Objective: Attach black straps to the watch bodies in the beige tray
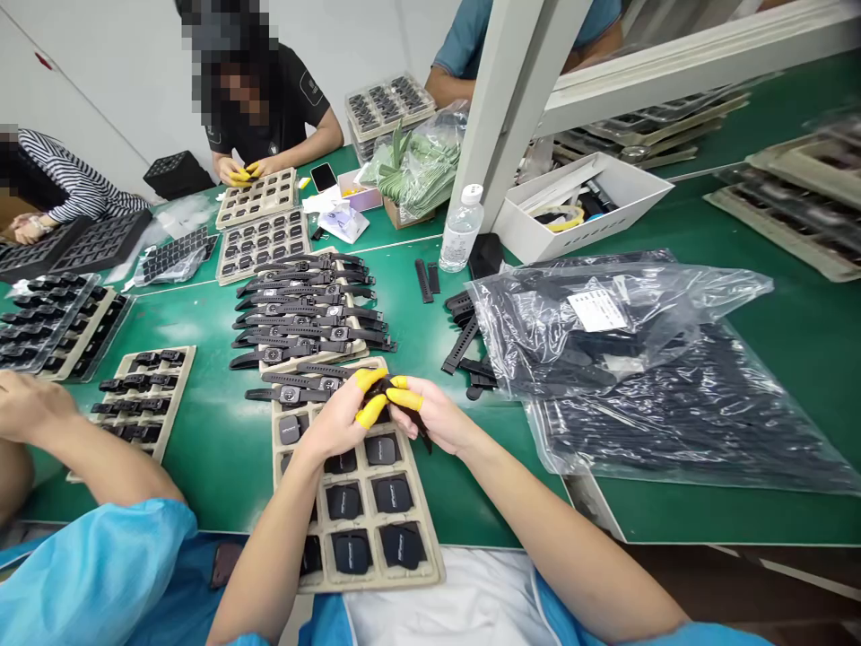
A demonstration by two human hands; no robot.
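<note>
My left hand (343, 414), with yellow finger cots on thumb and fingertip, pinches a small black watch case (381, 387), mostly hidden by the fingers. Against it, my right hand (434, 414), also wearing yellow finger cots, grips a black watch strap (423, 432) whose loose end hangs below the fingers. Both hands meet over a beige compartment tray (430, 567). Square black watch heads with printed film (392, 493) lie in its compartments. Just beyond the hands, strapped watches (289, 395) rest across the tray's far end.
More strapped watches (302, 327) are stacked behind. Loose straps (462, 345) and large plastic bags of straps (673, 404) lie to the right. A water bottle (462, 229) and white box (585, 211) stand near a post (517, 108). A co-worker's arm (100, 449) is close on my left.
</note>
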